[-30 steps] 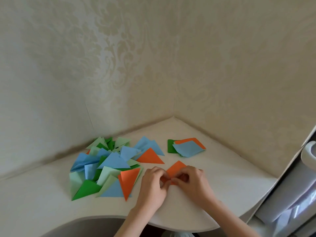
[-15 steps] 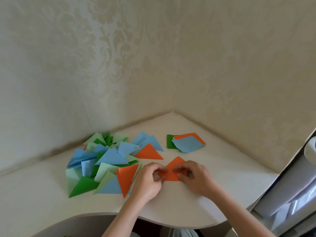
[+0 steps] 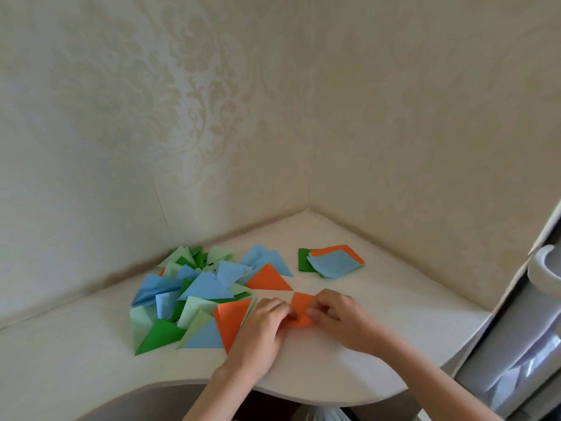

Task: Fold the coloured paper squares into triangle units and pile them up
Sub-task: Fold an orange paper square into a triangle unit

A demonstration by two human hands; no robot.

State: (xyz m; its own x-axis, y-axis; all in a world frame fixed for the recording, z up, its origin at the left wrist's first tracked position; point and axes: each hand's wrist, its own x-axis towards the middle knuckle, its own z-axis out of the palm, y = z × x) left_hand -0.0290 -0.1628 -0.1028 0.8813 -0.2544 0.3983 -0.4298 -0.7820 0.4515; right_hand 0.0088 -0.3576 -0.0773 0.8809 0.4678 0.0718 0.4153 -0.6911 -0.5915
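An orange paper lies partly folded on the white corner desk, with both hands on it. My left hand pinches its left side and my right hand presses its right side; the fingers hide the lower part. To the left spreads a loose pile of folded triangles in blue, light green, dark green and orange. A small stack of flat squares, blue on top over orange and green, sits behind my right hand.
Patterned walls meet in a corner just behind the desk. The desk's curved front edge runs below my wrists. A white door with a handle stands at the right.
The visible orange paper went from a wide triangle to a smaller, squarer shape as my fingers worked on it. The camera view shifted slightly.
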